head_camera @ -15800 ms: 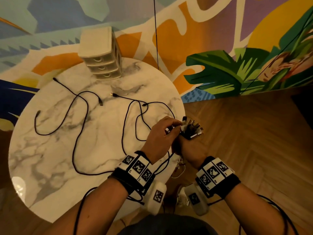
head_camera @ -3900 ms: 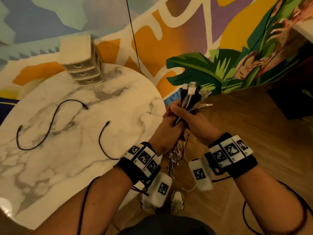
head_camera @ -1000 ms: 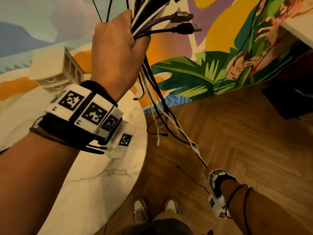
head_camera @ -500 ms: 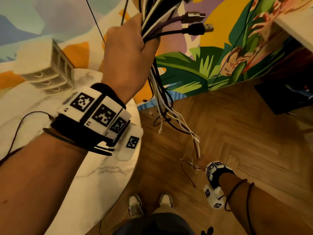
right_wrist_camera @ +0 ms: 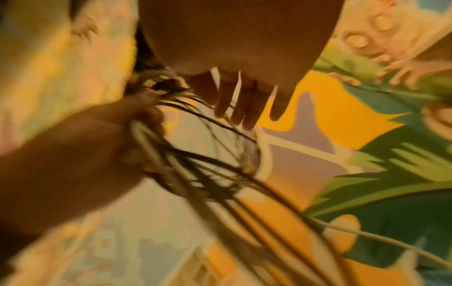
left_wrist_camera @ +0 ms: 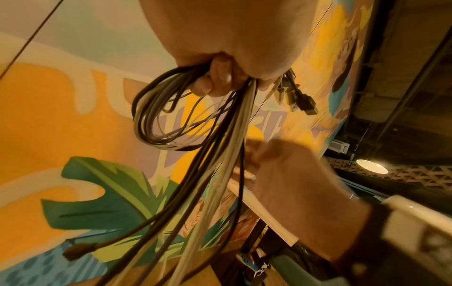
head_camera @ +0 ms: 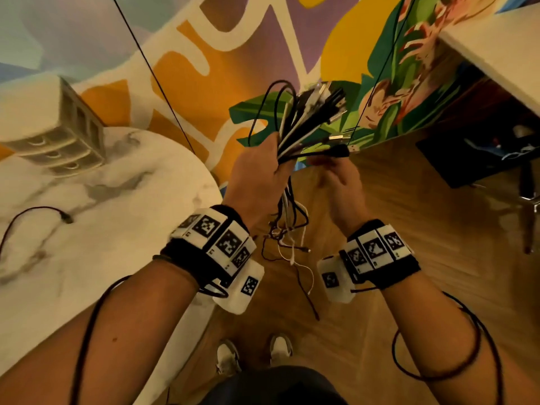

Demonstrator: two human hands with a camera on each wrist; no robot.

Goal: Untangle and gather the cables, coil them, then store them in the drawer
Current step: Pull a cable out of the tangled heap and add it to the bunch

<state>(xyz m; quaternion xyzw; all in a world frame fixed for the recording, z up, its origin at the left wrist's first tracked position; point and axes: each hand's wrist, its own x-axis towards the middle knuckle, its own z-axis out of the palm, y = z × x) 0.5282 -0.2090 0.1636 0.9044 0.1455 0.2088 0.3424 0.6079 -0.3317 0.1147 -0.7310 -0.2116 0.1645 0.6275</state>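
My left hand (head_camera: 260, 176) grips a bundle of black and white cables (head_camera: 295, 135) beside the table, over the floor. The plugs (head_camera: 327, 103) fan out above the fist, and the loose tails (head_camera: 289, 232) dangle below it. In the left wrist view my curled fingers (left_wrist_camera: 215, 83) hold a small loop (left_wrist_camera: 156, 125) of the bundle. My right hand (head_camera: 339, 179) is just right of the bundle, with straight fingers (right_wrist_camera: 244, 110) touching the strands and holding nothing. One black cable (head_camera: 35, 211) still lies on the marble table. The small white drawer unit (head_camera: 58, 141) stands shut at the table's far edge.
The round marble table (head_camera: 117, 258) is to my left, with a painted mural wall behind it. A white tabletop (head_camera: 496, 45) juts in at the upper right, with dark items (head_camera: 482, 159) beneath it. Wooden floor and my shoes (head_camera: 254, 355) are below the hands.
My left hand has come down from head height to chest level with the bundle. My right hand has risen from low near the floor up to the bundle.
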